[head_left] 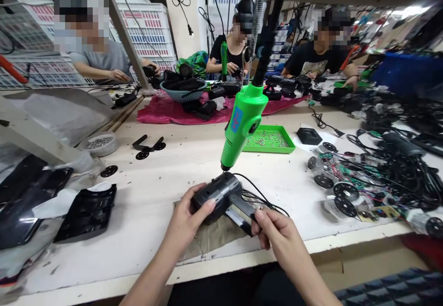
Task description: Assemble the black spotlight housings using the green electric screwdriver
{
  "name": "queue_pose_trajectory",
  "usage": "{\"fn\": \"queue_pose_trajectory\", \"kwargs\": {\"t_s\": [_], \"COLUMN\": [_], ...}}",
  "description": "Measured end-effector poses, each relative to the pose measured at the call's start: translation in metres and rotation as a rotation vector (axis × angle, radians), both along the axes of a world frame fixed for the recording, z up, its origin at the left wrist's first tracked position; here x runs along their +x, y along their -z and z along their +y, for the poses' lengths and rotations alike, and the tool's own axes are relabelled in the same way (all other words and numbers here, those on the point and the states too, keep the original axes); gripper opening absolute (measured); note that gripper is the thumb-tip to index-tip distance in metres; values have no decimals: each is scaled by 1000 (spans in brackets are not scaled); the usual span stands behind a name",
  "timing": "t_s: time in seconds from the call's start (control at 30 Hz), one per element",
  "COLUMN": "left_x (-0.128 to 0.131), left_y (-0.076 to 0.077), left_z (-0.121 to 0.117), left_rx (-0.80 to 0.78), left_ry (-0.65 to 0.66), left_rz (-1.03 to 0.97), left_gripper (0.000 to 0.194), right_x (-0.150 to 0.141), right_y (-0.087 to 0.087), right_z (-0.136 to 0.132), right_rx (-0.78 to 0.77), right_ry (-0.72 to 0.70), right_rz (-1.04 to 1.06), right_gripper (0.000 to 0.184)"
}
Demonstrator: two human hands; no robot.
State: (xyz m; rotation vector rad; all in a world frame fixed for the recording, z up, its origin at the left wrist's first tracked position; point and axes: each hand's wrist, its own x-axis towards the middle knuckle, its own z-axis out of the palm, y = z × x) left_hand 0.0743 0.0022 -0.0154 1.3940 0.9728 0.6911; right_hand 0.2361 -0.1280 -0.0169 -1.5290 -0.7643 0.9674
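My left hand (189, 211) is wrapped round the barrel of a black hair dryer (218, 194), thumb on top. My right hand (273, 226) is closed at the end of the dryer's handle (242, 204). A tiny shiny bit shows at that thumb's tip, too small to name. Just above the barrel hangs a green electric screwdriver (244, 121), its tip close to the housing; whether they touch I cannot tell. Black cord (265, 197) loops behind the handle. Beneath lies a grey-brown cloth (214, 241) near the table's front edge.
A green tray (289, 149) of small screws stands behind the screwdriver. Motors with black fan wheels (346, 190) and wires crowd the right. Black shell parts (88, 213) and a tub of metal bits (112, 147) lie left. Several people work across the table.
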Motion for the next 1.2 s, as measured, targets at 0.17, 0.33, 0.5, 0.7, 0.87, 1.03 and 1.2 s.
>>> {"fn": "queue_pose_trajectory", "kwargs": {"t_s": [0.17,0.33,0.5,0.7,0.87,1.03,1.2], "left_x": [2,0,4,8,7,5,4], "left_y": [13,32,32,27,23,25,26], "left_z": [-22,-55,-56,-51,-50,-53,-56], "left_rx": [367,878,754,663,656,657,620], "left_ry": [1,91,23,21,-15,-53,-38], "left_rz": [173,399,384,368,378,366,377], "left_gripper": [55,62,69,73,74,73,75], "right_x": [-6,-2,1,-4,-2,9,7], "right_y": [4,12,15,6,1,6,6], "right_z": [5,0,-5,2,12,14,14], "right_rx": [56,71,71,1,-19,-12,-2], "right_ry": [41,66,30,39,23,-18,20], "right_rz": [13,-39,-98,-159,-189,-176,-185], "right_gripper": [46,45,42,43,42,44,44]}}
